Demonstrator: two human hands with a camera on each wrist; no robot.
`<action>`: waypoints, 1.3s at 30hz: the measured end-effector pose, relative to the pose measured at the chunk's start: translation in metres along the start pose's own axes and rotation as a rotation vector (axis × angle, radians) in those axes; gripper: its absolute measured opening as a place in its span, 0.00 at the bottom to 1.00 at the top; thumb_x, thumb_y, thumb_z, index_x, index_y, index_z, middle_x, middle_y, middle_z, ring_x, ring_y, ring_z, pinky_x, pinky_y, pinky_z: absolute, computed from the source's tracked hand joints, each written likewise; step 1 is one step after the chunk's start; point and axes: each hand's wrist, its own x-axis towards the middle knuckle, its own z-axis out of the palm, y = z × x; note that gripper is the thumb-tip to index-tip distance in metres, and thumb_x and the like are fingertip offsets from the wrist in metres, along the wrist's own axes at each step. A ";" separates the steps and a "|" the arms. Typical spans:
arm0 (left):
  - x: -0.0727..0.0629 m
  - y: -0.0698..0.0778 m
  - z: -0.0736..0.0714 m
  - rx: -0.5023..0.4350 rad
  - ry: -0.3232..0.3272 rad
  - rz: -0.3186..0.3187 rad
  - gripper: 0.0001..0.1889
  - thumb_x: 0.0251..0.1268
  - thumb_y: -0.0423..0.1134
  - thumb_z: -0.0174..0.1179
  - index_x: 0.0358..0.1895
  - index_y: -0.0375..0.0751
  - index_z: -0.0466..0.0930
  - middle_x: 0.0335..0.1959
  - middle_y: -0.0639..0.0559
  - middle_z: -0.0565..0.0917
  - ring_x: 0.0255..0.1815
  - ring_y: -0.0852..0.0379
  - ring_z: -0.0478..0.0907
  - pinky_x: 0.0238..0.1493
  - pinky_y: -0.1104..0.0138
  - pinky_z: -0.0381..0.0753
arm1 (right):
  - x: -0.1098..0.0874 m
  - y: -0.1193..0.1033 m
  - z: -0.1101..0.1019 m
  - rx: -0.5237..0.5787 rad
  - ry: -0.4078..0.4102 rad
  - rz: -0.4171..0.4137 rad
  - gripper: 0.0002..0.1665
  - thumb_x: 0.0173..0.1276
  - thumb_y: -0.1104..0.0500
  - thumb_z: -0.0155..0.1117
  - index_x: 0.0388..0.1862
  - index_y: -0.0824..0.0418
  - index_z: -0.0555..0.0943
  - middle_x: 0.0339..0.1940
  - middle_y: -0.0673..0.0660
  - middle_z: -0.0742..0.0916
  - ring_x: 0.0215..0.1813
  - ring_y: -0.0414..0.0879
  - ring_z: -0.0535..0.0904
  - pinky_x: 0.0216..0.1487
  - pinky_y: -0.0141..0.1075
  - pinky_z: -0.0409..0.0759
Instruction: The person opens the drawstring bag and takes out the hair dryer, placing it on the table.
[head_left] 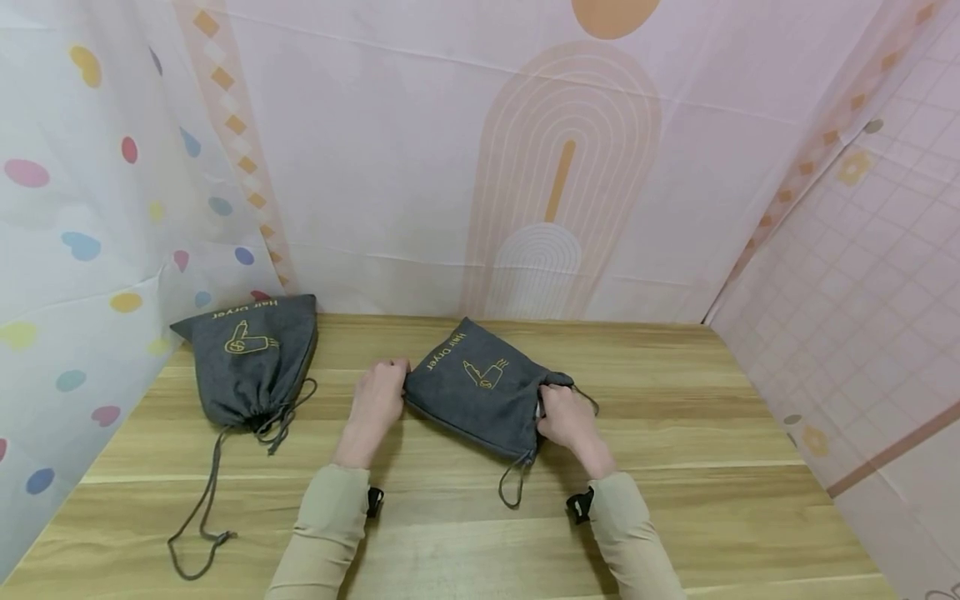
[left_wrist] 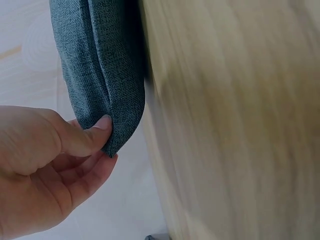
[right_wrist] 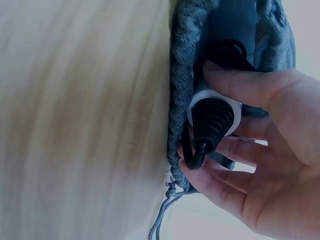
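A dark grey drawstring bag (head_left: 480, 392) with a yellow hair dryer print lies on the table, its mouth open to the right. My left hand (head_left: 379, 403) pinches the bag's closed bottom corner; in the left wrist view the thumb and fingers squeeze the cloth (left_wrist: 107, 65). At the mouth, my right hand (head_left: 567, 417) reaches partly inside. In the right wrist view its thumb and fingers grip the white handle end of a hair dryer (right_wrist: 236, 107), with a black ribbed cord sleeve (right_wrist: 212, 120) and looped black cord (right_wrist: 195, 159). The dryer's remainder is hidden in the bag.
A second grey drawstring bag (head_left: 255, 367), printed alike and gathered shut, lies at the table's far left with its long cord (head_left: 210, 500) trailing forward. Patterned cloth (head_left: 390, 167) hangs behind the wooden table (head_left: 465, 542) and along both sides.
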 end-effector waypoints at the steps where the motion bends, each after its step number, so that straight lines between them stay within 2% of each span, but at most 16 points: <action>1: 0.000 0.000 0.000 -0.001 -0.002 0.000 0.13 0.46 0.17 0.57 0.36 0.35 0.78 0.32 0.32 0.82 0.34 0.36 0.80 0.31 0.49 0.78 | 0.000 0.001 -0.001 -0.002 -0.003 -0.001 0.18 0.54 0.64 0.63 0.46 0.67 0.79 0.46 0.64 0.85 0.45 0.57 0.82 0.37 0.45 0.80; 4: 0.000 0.000 0.000 -0.001 -0.017 -0.005 0.13 0.46 0.18 0.58 0.35 0.35 0.78 0.33 0.33 0.82 0.34 0.36 0.80 0.31 0.49 0.78 | 0.000 0.002 -0.003 -0.019 -0.014 0.006 0.14 0.55 0.62 0.65 0.42 0.64 0.79 0.44 0.62 0.85 0.44 0.55 0.82 0.37 0.45 0.79; 12: -0.002 0.000 -0.001 0.005 -0.034 0.008 0.13 0.45 0.18 0.60 0.35 0.34 0.78 0.33 0.33 0.83 0.34 0.36 0.81 0.31 0.50 0.79 | -0.002 0.005 -0.003 -0.009 -0.036 0.036 0.11 0.59 0.56 0.67 0.39 0.58 0.79 0.37 0.57 0.84 0.36 0.51 0.81 0.32 0.45 0.77; 19: -0.002 -0.003 -0.001 -0.013 -0.056 0.001 0.10 0.47 0.20 0.62 0.33 0.33 0.77 0.32 0.33 0.83 0.33 0.37 0.81 0.30 0.50 0.78 | -0.005 0.008 -0.006 0.022 -0.052 0.054 0.16 0.58 0.53 0.69 0.44 0.57 0.79 0.42 0.59 0.85 0.41 0.54 0.82 0.37 0.50 0.78; 27: -0.001 -0.004 -0.003 -0.027 -0.104 -0.030 0.09 0.52 0.22 0.61 0.36 0.34 0.78 0.34 0.35 0.83 0.35 0.39 0.81 0.31 0.51 0.79 | -0.007 0.014 -0.009 0.028 -0.048 0.034 0.15 0.55 0.54 0.71 0.38 0.58 0.78 0.33 0.57 0.83 0.33 0.49 0.78 0.30 0.44 0.74; 39: -0.003 -0.005 -0.003 -0.029 -0.078 -0.004 0.09 0.50 0.22 0.63 0.34 0.34 0.77 0.32 0.35 0.83 0.33 0.38 0.81 0.32 0.52 0.79 | -0.010 0.019 -0.014 0.048 -0.075 0.041 0.16 0.56 0.52 0.72 0.36 0.58 0.78 0.29 0.54 0.81 0.30 0.46 0.74 0.28 0.40 0.71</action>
